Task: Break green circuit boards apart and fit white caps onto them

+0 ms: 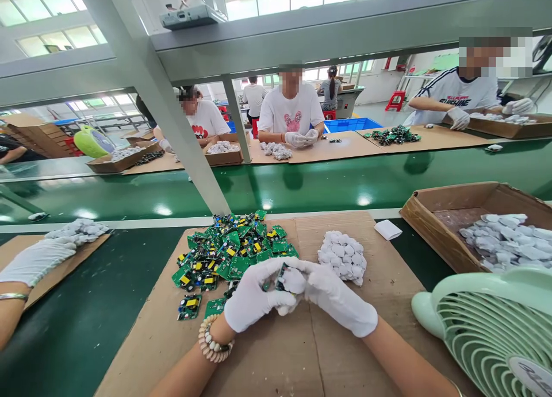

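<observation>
Both my hands wear white gloves and meet over the cardboard sheet [276, 362]. My left hand [257, 293] is closed around a small green circuit board [281, 276], gripping it by its edge. A white lump [294, 282], soft-looking, covers part of that board. My right hand [334, 293] has its fingers pressed to the lump's right side. Behind my left hand spreads a heap of green circuit boards [233, 247] with yellow and blue parts. One loose board [188, 307] lies left of my wrist. Beyond my right hand sits a pile of white lumps [342, 256].
At the right stand a cardboard box [448, 236] of white lumps and a pale green fan [495, 322]. A folded white piece [388, 229] lies near the box. A co-worker's gloved hand [38, 259] is at left. Co-workers sit across the green belt [293, 184], behind a metal post [181, 98].
</observation>
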`<state>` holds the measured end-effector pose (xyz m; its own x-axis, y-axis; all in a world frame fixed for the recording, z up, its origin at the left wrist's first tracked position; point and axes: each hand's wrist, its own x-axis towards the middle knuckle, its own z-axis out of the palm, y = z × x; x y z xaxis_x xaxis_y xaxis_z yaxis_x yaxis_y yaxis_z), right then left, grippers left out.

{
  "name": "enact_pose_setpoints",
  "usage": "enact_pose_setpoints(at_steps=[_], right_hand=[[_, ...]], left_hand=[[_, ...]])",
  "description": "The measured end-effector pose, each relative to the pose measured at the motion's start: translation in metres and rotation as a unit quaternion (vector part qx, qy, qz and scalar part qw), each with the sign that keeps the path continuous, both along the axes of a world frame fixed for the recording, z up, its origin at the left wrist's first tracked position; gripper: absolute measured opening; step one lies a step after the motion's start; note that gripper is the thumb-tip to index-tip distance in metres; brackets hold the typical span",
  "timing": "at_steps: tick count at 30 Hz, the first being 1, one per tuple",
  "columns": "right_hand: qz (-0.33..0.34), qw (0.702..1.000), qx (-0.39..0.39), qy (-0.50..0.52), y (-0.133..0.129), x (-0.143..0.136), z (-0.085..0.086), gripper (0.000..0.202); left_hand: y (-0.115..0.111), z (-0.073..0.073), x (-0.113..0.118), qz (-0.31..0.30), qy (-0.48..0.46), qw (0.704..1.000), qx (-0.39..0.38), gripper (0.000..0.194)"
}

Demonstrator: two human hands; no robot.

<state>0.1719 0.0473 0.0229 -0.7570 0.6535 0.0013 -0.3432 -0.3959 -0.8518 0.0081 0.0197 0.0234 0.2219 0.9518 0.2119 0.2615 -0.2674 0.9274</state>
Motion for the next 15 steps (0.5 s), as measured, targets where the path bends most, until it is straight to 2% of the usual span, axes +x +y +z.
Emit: enact_pose_setpoints(at_steps=[2,4,7,11,15], right_hand=[[0.01,1.0,0.009,0.02,-0.001,0.002,0.004,0.051],[-0.006,1.0,0.017,0.002,-0.002,0.002,0.006,0.041],[-0.016,0.999,0.006,-0.032,-0.003,0.002,0.006,0.029],[-0.05,0.996,-0.001,-0.07,-0.002,0.0,0.0,0.018],[-0.093,0.992,0.002,-0.091,-0.002,-0.003,-0.004,0.016]], left_hand=[[-0.001,0.003,-0.001,0.006,-0.036,0.999,-0.022,0.055],[-0.002,0.005,-0.001,-0.012,-0.026,0.999,-0.021,0.055],[-0.002,0.007,0.0,-0.047,0.023,0.998,0.034,0.047],[0.001,-0.002,0.0,-0.068,0.055,0.992,0.09,0.043],[0.002,-0.01,0.0,-0.084,0.067,0.99,0.091,0.047]])
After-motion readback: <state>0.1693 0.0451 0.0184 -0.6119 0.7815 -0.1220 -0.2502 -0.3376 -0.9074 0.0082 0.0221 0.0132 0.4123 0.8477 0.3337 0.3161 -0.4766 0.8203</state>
